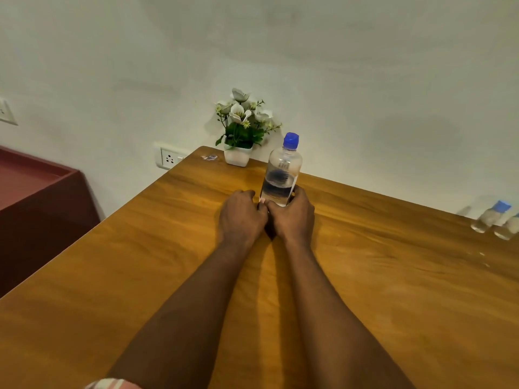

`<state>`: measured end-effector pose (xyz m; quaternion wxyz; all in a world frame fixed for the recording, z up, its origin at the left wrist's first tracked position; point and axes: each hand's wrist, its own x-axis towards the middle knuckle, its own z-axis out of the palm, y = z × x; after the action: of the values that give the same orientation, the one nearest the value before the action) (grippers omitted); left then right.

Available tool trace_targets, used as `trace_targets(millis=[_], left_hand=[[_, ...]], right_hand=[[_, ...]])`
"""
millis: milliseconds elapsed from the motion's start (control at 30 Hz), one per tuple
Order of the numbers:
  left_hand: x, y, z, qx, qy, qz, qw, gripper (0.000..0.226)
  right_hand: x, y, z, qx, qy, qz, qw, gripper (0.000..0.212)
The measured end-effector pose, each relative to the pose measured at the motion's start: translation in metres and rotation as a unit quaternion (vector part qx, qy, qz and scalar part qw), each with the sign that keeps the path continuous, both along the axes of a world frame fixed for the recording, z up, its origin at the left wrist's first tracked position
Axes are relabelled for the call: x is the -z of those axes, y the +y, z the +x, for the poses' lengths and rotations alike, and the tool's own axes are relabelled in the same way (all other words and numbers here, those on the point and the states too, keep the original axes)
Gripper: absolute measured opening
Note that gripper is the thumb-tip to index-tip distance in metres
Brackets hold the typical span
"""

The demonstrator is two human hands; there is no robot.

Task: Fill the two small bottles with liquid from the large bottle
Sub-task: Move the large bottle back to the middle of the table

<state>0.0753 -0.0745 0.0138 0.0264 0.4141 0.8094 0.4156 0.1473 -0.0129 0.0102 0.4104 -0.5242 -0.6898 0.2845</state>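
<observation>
Nearest me, my left hand [241,213] lay curled loosely on the wooden table [112,276], holding nothing I could see. My right hand [292,217] was wrapped around the base of the upright large bottle [282,175], blue cap on. Two small bottles [495,220] stood far right; beyond, a flower pot [237,155].

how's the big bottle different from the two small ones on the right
The large bottle is much taller than the two small bottles, whose look is blurred at the frame edge. It stands mid-table by the flower pot; they stand together near the table's right edge. The right hand wraps its base with the left hand beside it; nobody touches the small ones. All three are clear and upright; the large one and at least one small one have blue caps.
</observation>
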Motion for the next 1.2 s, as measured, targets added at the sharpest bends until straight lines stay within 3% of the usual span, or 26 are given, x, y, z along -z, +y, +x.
trace_targets(millis=[367,1200], left_hand=[[0.002,0.089,-0.047,-0.020,0.007,0.006,1.000,0.021],[0.011,0.124,-0.069,-0.020,0.055,0.038,0.998,0.025]], right_hand=[[0.003,0.089,-0.051,-0.012,-0.007,0.024,1.000,0.052],[0.008,0.122,-0.067,-0.012,-0.016,0.038,0.999,0.053]])
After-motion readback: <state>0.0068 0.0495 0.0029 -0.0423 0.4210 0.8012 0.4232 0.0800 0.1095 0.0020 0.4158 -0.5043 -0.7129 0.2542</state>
